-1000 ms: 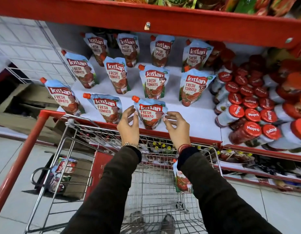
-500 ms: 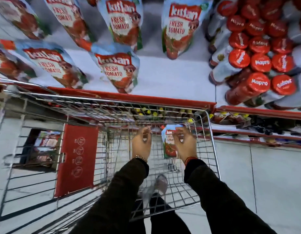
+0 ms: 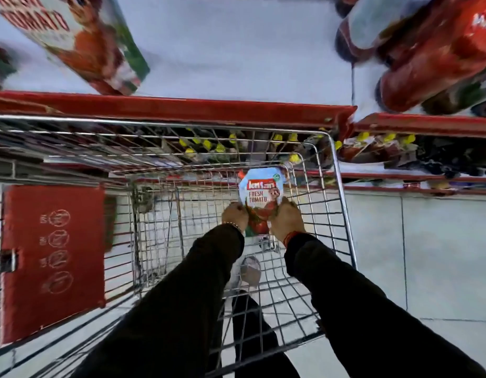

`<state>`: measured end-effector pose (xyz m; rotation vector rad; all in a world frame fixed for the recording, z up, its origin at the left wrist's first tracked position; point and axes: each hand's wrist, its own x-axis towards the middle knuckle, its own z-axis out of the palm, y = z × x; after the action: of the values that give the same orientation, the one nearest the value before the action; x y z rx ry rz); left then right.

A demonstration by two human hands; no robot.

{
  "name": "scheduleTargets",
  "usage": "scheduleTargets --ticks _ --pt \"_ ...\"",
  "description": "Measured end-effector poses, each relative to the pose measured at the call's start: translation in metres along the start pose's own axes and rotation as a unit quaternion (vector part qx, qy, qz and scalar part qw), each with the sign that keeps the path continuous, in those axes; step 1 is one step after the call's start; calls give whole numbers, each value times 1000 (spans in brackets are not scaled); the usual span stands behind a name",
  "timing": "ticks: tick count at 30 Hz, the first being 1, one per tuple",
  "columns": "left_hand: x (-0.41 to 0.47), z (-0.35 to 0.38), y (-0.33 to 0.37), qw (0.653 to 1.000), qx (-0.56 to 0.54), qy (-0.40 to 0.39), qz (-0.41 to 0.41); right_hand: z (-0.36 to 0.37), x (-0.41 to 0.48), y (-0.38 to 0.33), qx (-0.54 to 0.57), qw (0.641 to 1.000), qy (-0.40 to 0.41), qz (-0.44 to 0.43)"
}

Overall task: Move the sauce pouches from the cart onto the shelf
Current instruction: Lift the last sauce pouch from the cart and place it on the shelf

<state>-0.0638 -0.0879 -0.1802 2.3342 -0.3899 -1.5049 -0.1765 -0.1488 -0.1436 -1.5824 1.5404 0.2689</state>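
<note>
A person leans over a silver wire shopping cart [image 3: 343, 186] and reaches down into it with both arms in dark sleeves. The left hand [image 3: 234, 215] and the right hand [image 3: 286, 219] are both closed around one light blue sauce pouch with red tomatoes on it [image 3: 261, 197]. Each hand pinches one side of the pouch near its bottom, so the pouch stands upright between them. It is inside the cart, close to the far right corner and below the cart's top rim.

The pouch has a small red cap at its top left corner. A red band with white letters runs across the front, and under it are the words "FRESH TOMATO" in red. There is a little cartoon face beside the words. The bottom part shows red tomatoes and some green.

Above the cart is the white shelf with a red front edge [image 3: 181, 107]. A blurry pouch of the same kind [image 3: 81, 42] stands on the shelf at the left. Blurry red-capped bottles [image 3: 416, 50] sit at the right. A red plastic flap [image 3: 53, 263] hangs on the left part of the cart.
</note>
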Motion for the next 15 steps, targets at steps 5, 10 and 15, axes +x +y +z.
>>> scheduleTargets --ticks 5,10,15 --pt "-5 -4 -6 996 -66 64 -23 0 -4 -2 -3 1000 18 -18" --pt "-31 -23 -7 989 -92 117 -10 -7 -27 -12 0 997 54 -51" --pt "-71 -49 -6 979 -112 160 57 -24 -63 -27 46 992 80 -90"
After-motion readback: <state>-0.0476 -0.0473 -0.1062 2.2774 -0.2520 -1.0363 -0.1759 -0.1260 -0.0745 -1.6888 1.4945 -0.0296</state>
